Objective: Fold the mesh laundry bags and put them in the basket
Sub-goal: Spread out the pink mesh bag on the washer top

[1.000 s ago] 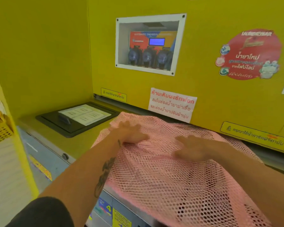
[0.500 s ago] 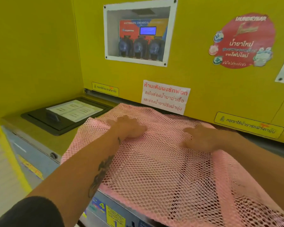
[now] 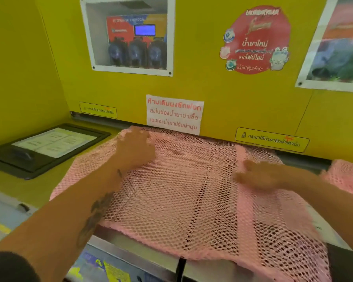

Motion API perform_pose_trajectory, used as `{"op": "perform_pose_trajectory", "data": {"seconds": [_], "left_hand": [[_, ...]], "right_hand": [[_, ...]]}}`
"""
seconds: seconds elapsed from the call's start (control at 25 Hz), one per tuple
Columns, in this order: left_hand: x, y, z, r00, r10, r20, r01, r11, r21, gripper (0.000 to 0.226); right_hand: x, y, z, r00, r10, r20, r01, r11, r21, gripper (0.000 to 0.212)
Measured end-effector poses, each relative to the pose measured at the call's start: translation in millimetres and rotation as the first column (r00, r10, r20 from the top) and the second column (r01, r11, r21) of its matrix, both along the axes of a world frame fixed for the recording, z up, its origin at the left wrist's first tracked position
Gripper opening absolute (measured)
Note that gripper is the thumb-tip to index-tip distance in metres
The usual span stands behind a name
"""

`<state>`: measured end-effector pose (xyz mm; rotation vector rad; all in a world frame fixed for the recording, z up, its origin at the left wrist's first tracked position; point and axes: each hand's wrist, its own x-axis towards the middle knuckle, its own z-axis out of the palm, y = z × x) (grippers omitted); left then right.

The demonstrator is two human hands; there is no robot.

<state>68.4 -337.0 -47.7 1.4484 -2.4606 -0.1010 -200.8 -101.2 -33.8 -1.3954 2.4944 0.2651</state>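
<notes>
A pink mesh laundry bag (image 3: 171, 192) lies spread flat over the yellow machine top, its near edge hanging over the front. My left hand (image 3: 136, 148) rests palm down on the bag's far left part, fingers spread. On the bag's right side, my right hand (image 3: 261, 176) presses flat near a solid pink seam strip. Another piece of pink mesh (image 3: 348, 176) shows at the right edge. No basket is in view.
A black lid with a white instruction sheet (image 3: 49, 145) is set into the top at the left. The yellow back wall (image 3: 222, 94) carries a white notice, stickers and a window onto dosing pumps (image 3: 130, 37). Machine fronts with labels lie below the edge.
Both hands have slid apart and outward over the bag, flattening it; the mesh now lies smoother and wider. The camera has moved closer and tilted down.
</notes>
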Motion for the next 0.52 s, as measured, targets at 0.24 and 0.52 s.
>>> {"op": "perform_pose_trajectory", "data": {"seconds": [0.24,0.52], "left_hand": [[57,16,-11,0.985,-0.07,0.16,0.05,0.991,0.123,0.063],[98,50,9,0.989,-0.017,-0.148,-0.001,0.993,-0.117,0.039]], "right_hand": [[61,1,10,0.982,0.16,0.105,-0.164,0.986,0.025,0.113],[50,-9,-9,0.991,0.135,0.018,-0.132,0.984,-0.123,0.105]]}}
